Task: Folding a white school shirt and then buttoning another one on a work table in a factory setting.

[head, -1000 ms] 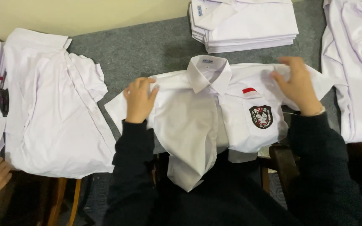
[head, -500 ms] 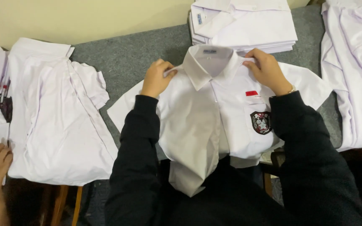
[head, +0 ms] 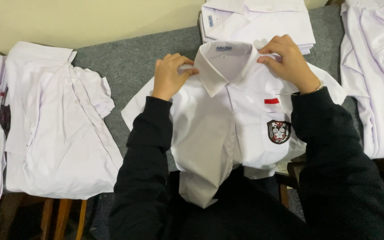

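1. At the far left a loose shirt (head: 58,129) lies spread on the grey worktop (head: 134,62), its hem over the near edge. A sleeve brushing it could, I judge, drag it off.
2. The left hand (head: 170,75) pinches the shoulder cloth just beside the collar (head: 227,62), fingers curled narrow. If this grip pulls harder than the other, the collar will likely skew.
3. The shirt in hand (head: 227,129) lies face up in the middle of the worktop, buttoned, its tail hanging over the near edge toward the person's lap — that weight could slide the whole thing forward once the hands let go.
4. The right hand (head: 290,62) pinches the other shoulder, also narrow. Its knuckles sit near the folded stack (head: 258,18) behind; a push back might nudge the stack askew.
5. At the far right another shirt (head: 374,80) lies flat — near enough to catch an elbow.
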